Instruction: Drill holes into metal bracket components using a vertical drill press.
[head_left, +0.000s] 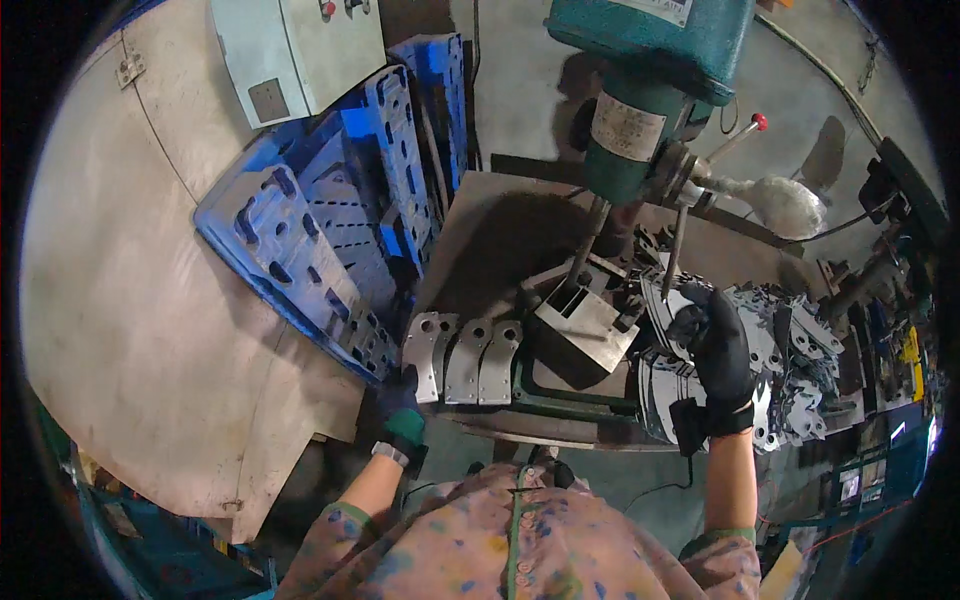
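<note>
My right hand (722,345), in a black glove, curls its fingers at the edge of a curved metal plate (660,318) right of the drill press. Below it more such plates (657,395) stand in a row. My left hand (402,402), in a dark glove with a green cuff, is at the outer edge of the leftmost flat metal plates (428,365); its fingers are mostly lost in shadow. Beside these lie further plates with holes (480,365). Between my hands a block-shaped metal fixture (585,330) sits under the green drill press (625,140).
A feed lever with a red knob (759,122) and a plastic-wrapped part (785,205) stick out from the press. Loose metal plates (800,350) heap up at the right. Blue plastic pallets (300,240) lean at the left, beside a large pale panel (130,270) and a grey control box (300,55).
</note>
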